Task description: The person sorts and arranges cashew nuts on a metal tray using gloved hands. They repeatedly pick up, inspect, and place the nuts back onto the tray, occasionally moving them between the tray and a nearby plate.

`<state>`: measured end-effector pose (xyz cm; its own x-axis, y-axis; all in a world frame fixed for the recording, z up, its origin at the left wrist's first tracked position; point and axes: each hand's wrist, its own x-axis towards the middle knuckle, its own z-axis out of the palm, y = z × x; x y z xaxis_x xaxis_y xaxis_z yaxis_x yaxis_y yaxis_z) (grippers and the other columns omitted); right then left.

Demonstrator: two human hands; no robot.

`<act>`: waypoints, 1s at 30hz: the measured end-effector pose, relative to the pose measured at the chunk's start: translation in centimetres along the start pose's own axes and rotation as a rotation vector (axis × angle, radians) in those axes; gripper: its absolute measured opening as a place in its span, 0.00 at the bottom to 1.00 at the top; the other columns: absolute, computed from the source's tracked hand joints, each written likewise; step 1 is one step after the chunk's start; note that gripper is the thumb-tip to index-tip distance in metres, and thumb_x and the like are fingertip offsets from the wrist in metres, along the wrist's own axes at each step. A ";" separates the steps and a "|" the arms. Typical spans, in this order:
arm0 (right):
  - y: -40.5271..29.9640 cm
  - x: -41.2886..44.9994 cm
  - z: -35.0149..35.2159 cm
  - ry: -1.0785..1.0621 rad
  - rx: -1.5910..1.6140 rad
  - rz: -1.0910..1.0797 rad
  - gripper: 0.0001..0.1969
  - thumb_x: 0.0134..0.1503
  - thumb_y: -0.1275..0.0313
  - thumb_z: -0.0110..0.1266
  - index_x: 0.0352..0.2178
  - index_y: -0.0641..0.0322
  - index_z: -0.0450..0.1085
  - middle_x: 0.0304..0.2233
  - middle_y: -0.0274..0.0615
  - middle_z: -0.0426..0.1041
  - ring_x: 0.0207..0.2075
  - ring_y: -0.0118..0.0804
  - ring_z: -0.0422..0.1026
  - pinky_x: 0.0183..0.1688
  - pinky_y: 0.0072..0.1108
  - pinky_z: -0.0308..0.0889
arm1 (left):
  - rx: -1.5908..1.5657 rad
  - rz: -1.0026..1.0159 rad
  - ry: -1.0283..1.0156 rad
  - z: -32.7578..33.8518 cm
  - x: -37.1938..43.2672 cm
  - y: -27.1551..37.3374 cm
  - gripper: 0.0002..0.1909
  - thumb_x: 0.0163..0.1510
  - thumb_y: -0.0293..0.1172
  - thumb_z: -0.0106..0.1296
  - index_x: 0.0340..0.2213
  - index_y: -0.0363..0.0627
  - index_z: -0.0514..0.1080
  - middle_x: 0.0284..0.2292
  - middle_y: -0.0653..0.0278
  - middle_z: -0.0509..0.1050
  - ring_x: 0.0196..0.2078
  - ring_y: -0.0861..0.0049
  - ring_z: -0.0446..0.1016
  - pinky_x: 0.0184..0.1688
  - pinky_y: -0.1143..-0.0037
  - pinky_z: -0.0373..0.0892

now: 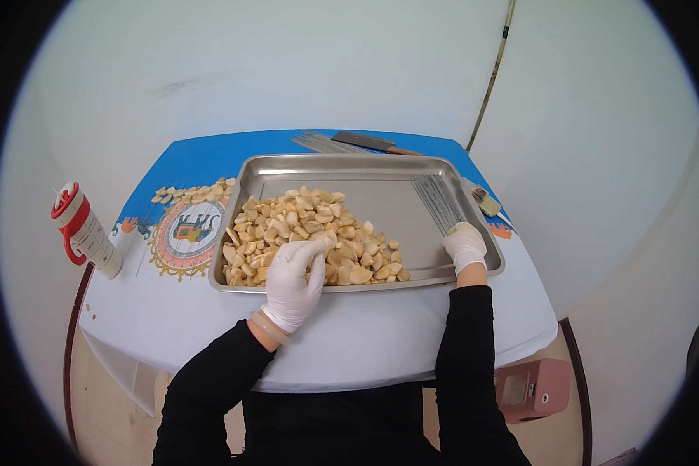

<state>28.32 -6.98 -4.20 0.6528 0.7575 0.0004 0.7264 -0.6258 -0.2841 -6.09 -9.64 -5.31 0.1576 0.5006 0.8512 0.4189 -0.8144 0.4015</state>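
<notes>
A large stainless steel tray (378, 221) lies before me, with a heap of pale yellow-beige food slices (303, 215) in its left part. My left hand (294, 279), in a white glove, is over the near side of the heap. Its fingers are bent together, and a pale slice seems to be pinched at their tips. At the tray's right end, a row of thin metal skewers (434, 198) lies on the bottom. My right hand (466, 244), gloved too, is curled at their near ends; its fingertips are partly hidden.
Behind the tray lie a cleaver (364, 140) and more skewers (320, 141). Loose slices (201, 192) rest on the tablecloth (355, 338) at left, near a red-lidded bottle (93, 239). A brush (486, 201) lies right of the tray. On the floor stands a pink bin (533, 390).
</notes>
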 end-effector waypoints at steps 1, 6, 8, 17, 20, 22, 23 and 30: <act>0.0 0.1 0.2 -0.005 -0.010 0.005 0.15 0.53 0.72 0.55 0.42 0.54 0.80 0.48 0.50 0.78 0.52 0.51 0.76 0.53 0.35 0.72 | 0.001 -0.008 -0.002 0.0 0.0 0.0 0.15 0.53 0.18 0.55 0.43 0.45 0.76 0.34 0.61 0.78 0.36 0.63 0.75 0.40 0.70 0.71; -0.4 0.1 0.3 -0.004 -0.041 0.022 0.15 0.54 0.72 0.56 0.43 0.54 0.80 0.48 0.50 0.78 0.53 0.51 0.75 0.52 0.36 0.72 | 0.004 -0.041 -0.019 -0.3 -0.1 0.3 0.14 0.53 0.18 0.56 0.42 0.44 0.77 0.33 0.60 0.77 0.36 0.63 0.75 0.40 0.70 0.71; -0.3 -0.1 0.2 0.007 -0.030 0.025 0.15 0.54 0.73 0.56 0.43 0.54 0.80 0.48 0.49 0.78 0.53 0.51 0.76 0.52 0.36 0.72 | 0.003 -0.046 -0.012 -0.2 -0.3 0.2 0.14 0.53 0.17 0.56 0.42 0.44 0.77 0.32 0.59 0.77 0.36 0.63 0.75 0.39 0.70 0.71; -0.2 0.2 0.9 0.029 -0.027 0.065 0.15 0.54 0.73 0.57 0.44 0.55 0.79 0.48 0.50 0.78 0.53 0.50 0.76 0.51 0.36 0.73 | -0.028 -0.058 -0.007 -0.3 -0.1 0.3 0.14 0.52 0.17 0.56 0.41 0.43 0.77 0.30 0.59 0.76 0.34 0.63 0.75 0.38 0.70 0.70; -0.2 0.1 0.6 0.024 -0.027 0.083 0.14 0.54 0.73 0.57 0.43 0.54 0.79 0.48 0.50 0.78 0.53 0.51 0.76 0.51 0.36 0.73 | -0.042 -0.068 -0.007 -0.2 -0.1 0.4 0.13 0.53 0.17 0.56 0.41 0.42 0.77 0.31 0.59 0.76 0.34 0.63 0.75 0.38 0.70 0.70; -0.1 0.2 0.7 0.023 -0.023 0.080 0.14 0.54 0.73 0.57 0.43 0.54 0.79 0.48 0.50 0.78 0.53 0.51 0.76 0.51 0.36 0.73 | -0.044 -0.072 -0.011 -0.3 -0.1 0.4 0.13 0.53 0.17 0.56 0.41 0.42 0.77 0.31 0.59 0.76 0.34 0.63 0.75 0.39 0.70 0.70; -0.1 0.3 0.7 0.023 -0.020 0.078 0.14 0.54 0.73 0.57 0.43 0.54 0.79 0.48 0.50 0.78 0.53 0.51 0.76 0.51 0.36 0.73 | -0.040 -0.072 -0.014 -0.3 -0.1 0.4 0.13 0.53 0.17 0.56 0.40 0.42 0.77 0.31 0.59 0.76 0.34 0.63 0.75 0.39 0.71 0.70; -0.1 0.1 0.5 0.024 -0.024 0.086 0.15 0.54 0.73 0.58 0.44 0.54 0.79 0.48 0.50 0.78 0.53 0.50 0.76 0.51 0.36 0.73 | -0.054 -0.057 -0.013 -0.3 0.0 0.4 0.13 0.53 0.17 0.55 0.41 0.42 0.77 0.31 0.59 0.77 0.35 0.63 0.76 0.39 0.70 0.71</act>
<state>28.18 -6.71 -4.67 0.7175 0.6965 -0.0004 0.6723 -0.6927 -0.2611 -6.17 -10.07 -5.09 0.1463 0.5498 0.8224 0.3785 -0.7992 0.4669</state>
